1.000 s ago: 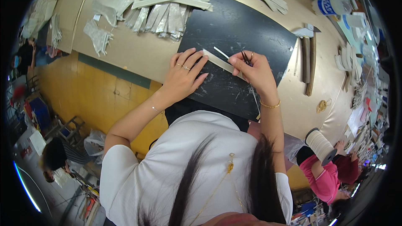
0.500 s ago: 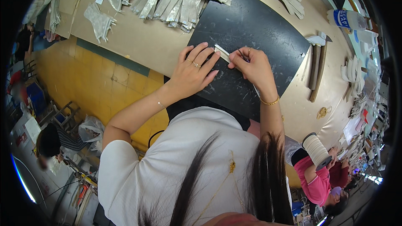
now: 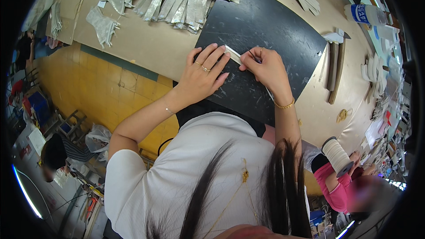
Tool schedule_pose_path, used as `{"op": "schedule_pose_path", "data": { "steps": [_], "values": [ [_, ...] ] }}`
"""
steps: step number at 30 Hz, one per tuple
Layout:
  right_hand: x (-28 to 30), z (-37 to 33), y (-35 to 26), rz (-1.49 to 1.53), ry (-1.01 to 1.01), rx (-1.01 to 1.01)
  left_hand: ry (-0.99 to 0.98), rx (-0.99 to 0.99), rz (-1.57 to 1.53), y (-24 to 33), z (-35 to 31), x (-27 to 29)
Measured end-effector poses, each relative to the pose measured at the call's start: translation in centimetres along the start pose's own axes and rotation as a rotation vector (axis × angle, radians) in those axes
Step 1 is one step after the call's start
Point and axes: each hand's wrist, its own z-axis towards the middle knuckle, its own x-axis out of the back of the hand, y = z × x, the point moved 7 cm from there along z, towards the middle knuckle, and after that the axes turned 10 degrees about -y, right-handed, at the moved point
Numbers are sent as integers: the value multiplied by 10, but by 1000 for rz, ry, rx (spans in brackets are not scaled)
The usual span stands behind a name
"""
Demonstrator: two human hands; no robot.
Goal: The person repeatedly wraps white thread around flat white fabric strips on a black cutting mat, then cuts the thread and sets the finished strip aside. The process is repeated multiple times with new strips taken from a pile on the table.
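Observation:
A narrow white strip (image 3: 234, 55) lies on a black mat (image 3: 265, 26) in front of me. My left hand (image 3: 202, 74) rests on the mat with its fingers spread, and its fingertips touch the strip's far end. My right hand (image 3: 266, 65) is closed in a pinch at the strip's nearer end. A thin dark pointed tool (image 3: 251, 54) sticks out between the right thumb and fingers; its exact kind is hard to make out. The strip seems to run on under the right hand, with a pale length showing by that wrist.
Grey-white strips (image 3: 177, 9) are piled beyond the mat, with pale cut pieces (image 3: 102, 25) to their left. At right lie a hammer (image 3: 334, 62) and other long-handled tools, a plastic bottle (image 3: 365, 14) and a spool of white cord (image 3: 336, 156). A person in pink (image 3: 333, 188) sits at lower right.
The right fingers have shifted slightly, and the dark tool now shows above them. My left hand stays on the strip's end. The view has moved a little.

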Motion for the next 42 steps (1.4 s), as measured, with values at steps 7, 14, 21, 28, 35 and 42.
{"op": "schedule_pose_path", "data": {
  "steps": [7,14,21,28,35,42],
  "values": [
    [2,-3,-1,-14,7,-21,-67,-20,86,3,5,6],
    [6,-17,4,-45,48,-85,-36,-17,54,3,8,8],
    [6,-14,3,-82,56,-80,-12,4,80,4,12,3],
    [7,-12,1,-91,47,-102,-31,14,111,5,11,0],
    [7,-10,0,-136,44,-71,-27,10,135,8,14,0],
    [5,-8,5,-132,49,-47,-17,0,161,10,14,-1]
  ]
}}
